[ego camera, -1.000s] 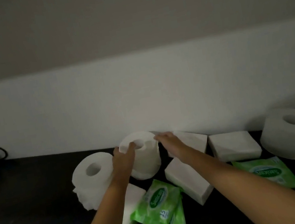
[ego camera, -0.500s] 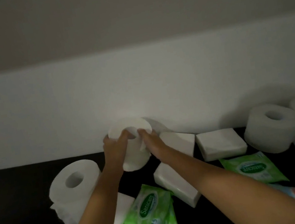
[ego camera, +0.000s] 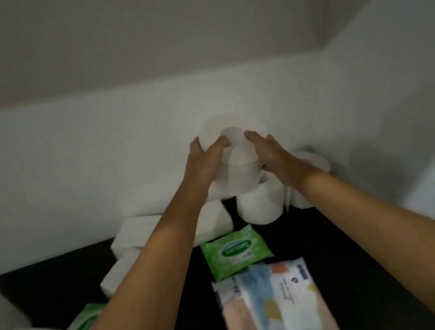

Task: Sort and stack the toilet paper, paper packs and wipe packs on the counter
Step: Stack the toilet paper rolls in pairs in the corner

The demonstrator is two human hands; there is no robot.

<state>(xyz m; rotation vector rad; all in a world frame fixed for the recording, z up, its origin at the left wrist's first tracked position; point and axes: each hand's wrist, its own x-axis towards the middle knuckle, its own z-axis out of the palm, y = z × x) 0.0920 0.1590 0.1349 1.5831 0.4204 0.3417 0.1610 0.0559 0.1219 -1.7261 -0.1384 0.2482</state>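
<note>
Between left hand (ego camera: 202, 167) and right hand (ego camera: 277, 158), fingers (ego camera: 219, 145) curled round it, a toilet roll (ego camera: 241, 173).

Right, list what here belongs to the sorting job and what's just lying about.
Job: held roll, left hand, right hand, roll below, paper packs, green wipes, patterned packs.
Just there: counter, wall.

I can read no word for certain. The green wipe pack (ego camera: 236, 251) bears an oval logo, upside down and blurred. At 6 o'clock from it, the patterned pack (ego camera: 282, 307) carries illegible small print.
</note>
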